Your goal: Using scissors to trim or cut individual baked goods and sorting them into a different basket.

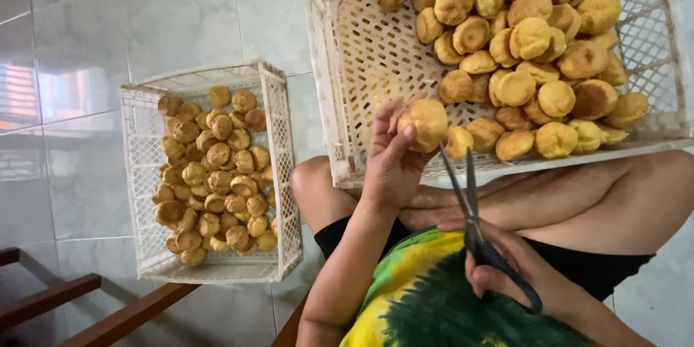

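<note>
Golden-brown and matt, the round pastry puff sits in our left hand, raised in front of the near wall of the big white crate that rests across our knees. We judge it light, hollow and crisp-skinned, easy to crush, so a hold at the sides with the fingers spread around its widest part suits it, pressing no harder than needed. Our left fingers are curled around it, the thumb on its front face. The puff is close to a ball, so it has no clear long axis; which side is its flatter base we cannot tell.

Just below and right of it, the scissors point their tips up toward the puff, blades slightly parted, long axis running from the dark handles up and a little left. Our right hand is clenched through those handles.

Further out, more puffs heap the crate's far right corner. A smaller white crate of puffs stands on the tiled floor to the left.
</note>
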